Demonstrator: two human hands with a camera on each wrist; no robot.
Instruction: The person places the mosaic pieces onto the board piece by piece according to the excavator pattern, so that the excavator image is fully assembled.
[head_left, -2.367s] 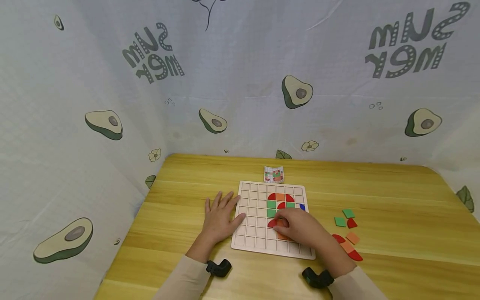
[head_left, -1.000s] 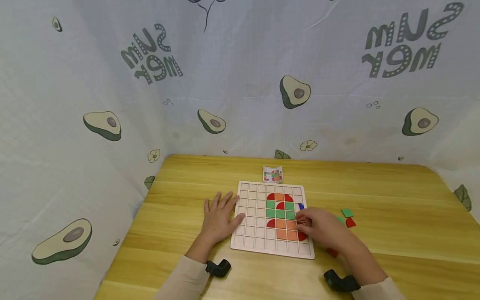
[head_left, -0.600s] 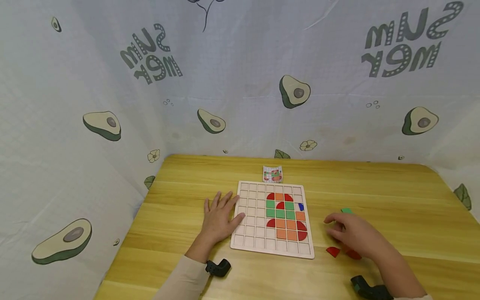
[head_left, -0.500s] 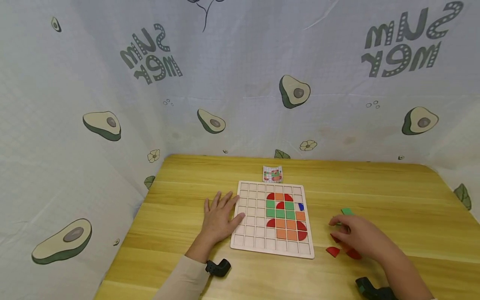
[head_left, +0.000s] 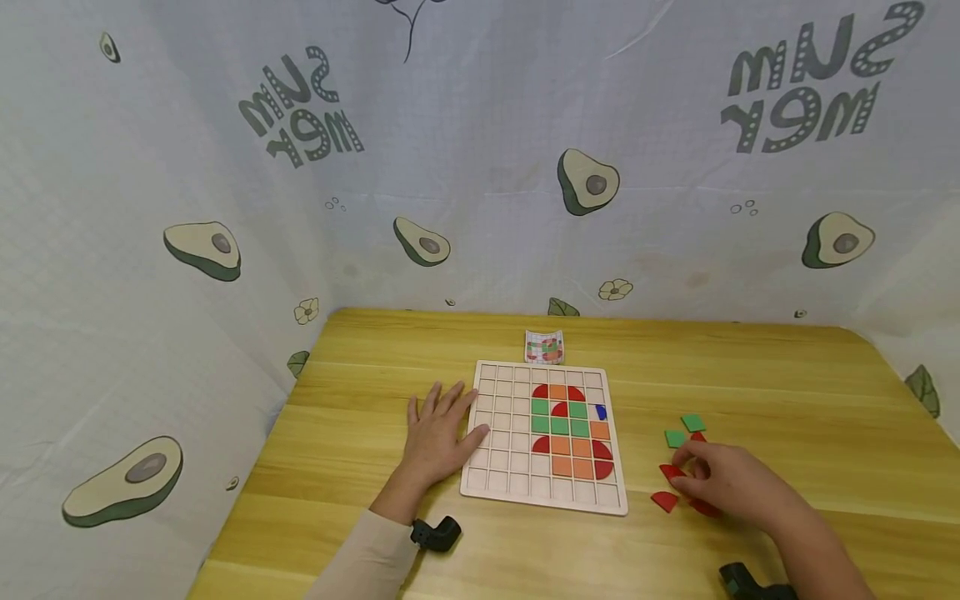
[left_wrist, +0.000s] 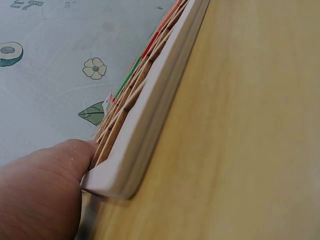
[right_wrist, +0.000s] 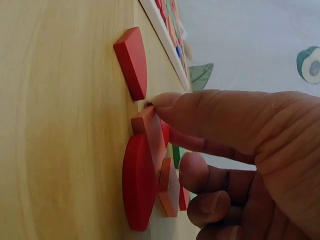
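My left hand lies with fingers spread at the left edge of a pale wooden grid board; its thumb rests on the rim. Right of the board, my right hand pinches a red quarter-circle tile between thumb and index finger, low over the table. In the right wrist view, the thumb partly covers that tile, and the other fingers are curled. Red, orange and green tiles and a small blue tile sit in the board's right half.
Loose tiles lie around my right hand: two green squares, a red tile nearer me, and orange tiles by a red one. A small patterned card stands behind the board. A printed cloth hangs beyond the table.
My right hand has left the board and moved right to the loose tiles. An orange square and more red, orange and green tiles now show in the grid. The left hand stays put.
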